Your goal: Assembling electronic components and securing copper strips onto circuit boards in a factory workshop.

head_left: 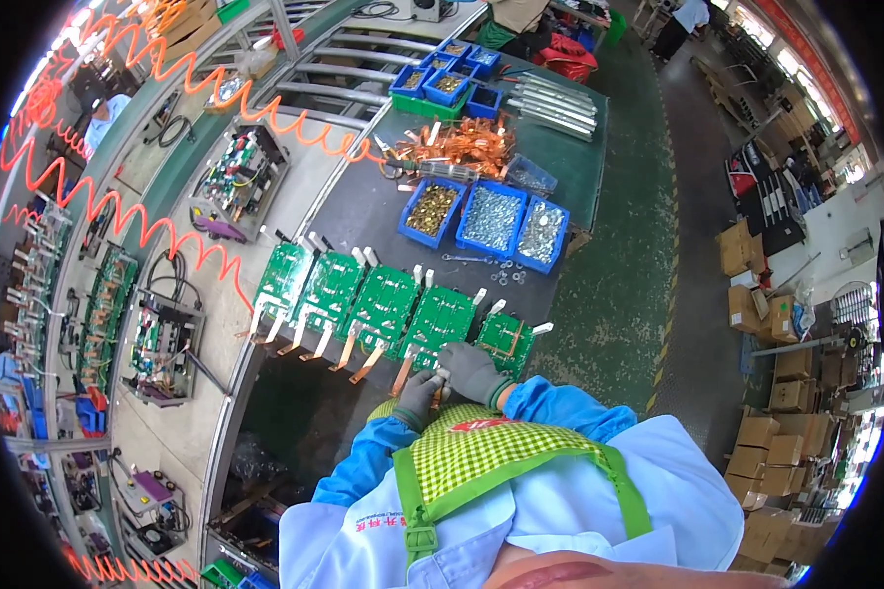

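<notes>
Several green circuit boards lie in a row along the bench's near edge, among them one circuit board [439, 316] just beyond my hands and a smaller circuit board [506, 339] at the right end. My left hand [419, 395], in a grey glove, is closed at the edge beside a copper strip [401, 373]. My right hand [473, 371], also gloved, reaches in from the right with its fingers bent together close to the left fingertips. Whatever lies between the fingers is too small to make out. More copper strips [363, 363] stick out toward me from the boards.
Blue bins of brass-coloured fasteners [430, 210] and silver fasteners [489, 218] stand behind the boards. A wrench [467, 259] and loose washers lie before them. Farther back are a pile of copper parts [462, 145] and metal bars [555, 103]. A coiled orange hose [192, 240] hangs at left.
</notes>
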### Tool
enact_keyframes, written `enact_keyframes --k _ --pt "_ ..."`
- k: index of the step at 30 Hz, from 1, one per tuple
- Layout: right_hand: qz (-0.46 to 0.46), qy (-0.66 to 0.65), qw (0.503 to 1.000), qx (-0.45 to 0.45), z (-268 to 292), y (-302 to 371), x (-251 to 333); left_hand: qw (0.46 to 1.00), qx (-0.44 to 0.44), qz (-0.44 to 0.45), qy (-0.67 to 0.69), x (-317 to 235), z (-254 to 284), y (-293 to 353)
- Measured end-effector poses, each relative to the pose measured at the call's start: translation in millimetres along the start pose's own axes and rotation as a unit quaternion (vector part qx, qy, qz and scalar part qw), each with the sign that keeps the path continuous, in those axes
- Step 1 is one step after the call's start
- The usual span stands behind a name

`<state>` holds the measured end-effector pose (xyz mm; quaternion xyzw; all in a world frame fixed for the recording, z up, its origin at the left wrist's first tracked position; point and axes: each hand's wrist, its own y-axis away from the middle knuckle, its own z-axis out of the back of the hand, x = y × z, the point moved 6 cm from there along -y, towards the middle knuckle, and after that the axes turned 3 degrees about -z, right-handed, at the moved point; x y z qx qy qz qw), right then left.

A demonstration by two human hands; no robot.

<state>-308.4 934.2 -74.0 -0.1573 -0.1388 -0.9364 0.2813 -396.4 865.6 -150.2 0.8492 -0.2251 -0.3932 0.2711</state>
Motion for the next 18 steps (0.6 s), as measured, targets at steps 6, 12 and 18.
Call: enact_keyframes --k 6,12,18 --pt "0.104 -0.059 0.992 -0.047 8 5 0 1.000 0.020 0.006 -0.012 9 11 -8" --pt "0.127 -0.081 0.988 -0.015 17 -3 9 0.999 0.037 -0.001 0.020 3 9 -8" --pt "0.039 -0.064 0.995 -0.060 -2 -2 -3 1.000 0.013 0.002 -0.028 3 9 0"
